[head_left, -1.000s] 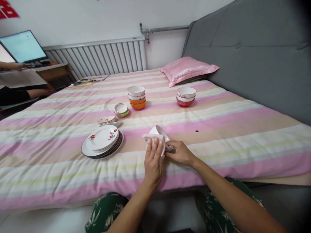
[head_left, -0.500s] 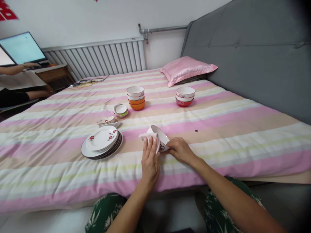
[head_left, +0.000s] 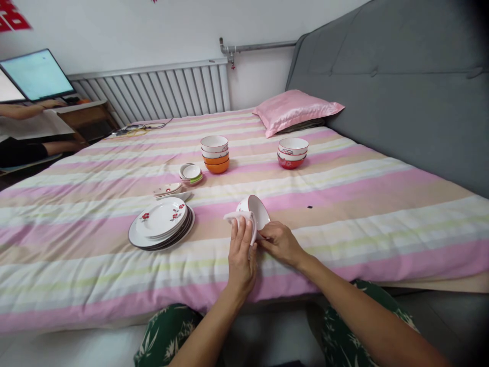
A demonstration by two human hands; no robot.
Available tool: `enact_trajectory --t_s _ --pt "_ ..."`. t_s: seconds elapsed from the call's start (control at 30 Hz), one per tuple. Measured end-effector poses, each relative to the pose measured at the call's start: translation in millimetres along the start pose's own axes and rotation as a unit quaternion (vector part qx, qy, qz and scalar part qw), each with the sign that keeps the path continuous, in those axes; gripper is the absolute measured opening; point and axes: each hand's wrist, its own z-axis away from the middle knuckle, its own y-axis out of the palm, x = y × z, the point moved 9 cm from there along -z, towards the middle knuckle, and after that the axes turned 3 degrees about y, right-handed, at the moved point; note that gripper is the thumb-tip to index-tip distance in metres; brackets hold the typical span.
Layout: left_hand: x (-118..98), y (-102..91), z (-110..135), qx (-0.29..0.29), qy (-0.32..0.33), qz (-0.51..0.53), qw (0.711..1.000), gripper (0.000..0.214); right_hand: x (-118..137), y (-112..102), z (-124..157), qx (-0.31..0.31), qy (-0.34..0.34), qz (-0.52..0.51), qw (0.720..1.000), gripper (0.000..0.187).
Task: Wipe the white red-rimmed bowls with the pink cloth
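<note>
A white bowl (head_left: 260, 211) with a red rim is tipped on its side near the front of the bed, its opening turned to the right. My right hand (head_left: 281, 243) pinches the lower part of its rim. Against the bowl's outer side, my left hand (head_left: 242, 255) presses a folded pale pink cloth (head_left: 244, 216), fingers stretched over it. To the left lies a stack of plates (head_left: 162, 221), the top one white with red flowers. Behind stand a stack of white and orange bowls (head_left: 215, 154) and a stack of white and red bowls (head_left: 292, 153).
Small dishes (head_left: 191, 173) and flower-patterned pieces (head_left: 168, 190) lie beyond the plates. A pink pillow (head_left: 297, 111) rests by the grey headboard (head_left: 393, 97). Cables (head_left: 141, 127) lie at the far left. Another person's arm (head_left: 23, 109) reaches toward a desk with monitors.
The bowl has been tilted further onto its side and shifted slightly right. Both hands have moved with it, the cloth still pressed to its outside.
</note>
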Motion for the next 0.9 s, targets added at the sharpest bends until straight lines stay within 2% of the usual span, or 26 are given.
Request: enact_trajectory --t_s 0.23,0.4,0.53,0.67,0.77,0.9 --pt "-9 8.1 5 0.02 0.026 -0.011 0.999 0.056 -6 -10 -1 -0.035 0.063 -0.085 0.994 0.027" --pt "-5 8.4 5 0.023 0.013 -0.006 1.0 0.057 -6 -10 -4 -0.001 0.06 -0.098 0.993 0.014" --pt "-1 8.7 5 0.028 -0.002 0.001 1.0 0.056 -9 -9 -5 0.03 0.05 -0.031 0.998 0.014" --pt "1 10.2 5 0.038 -0.009 0.01 0.999 0.055 -21 -6 -5 0.062 0.077 0.046 0.994 0.01" --pt "1 10.3 5 0.041 -0.006 0.011 0.999 0.055 -27 -2 -3 0.084 0.092 0.058 0.991 0.018" --pt "2 9.9 4 0.04 -0.006 0.01 0.999 0.055 -28 -1 -3 0.081 0.094 0.064 0.99 0.021"
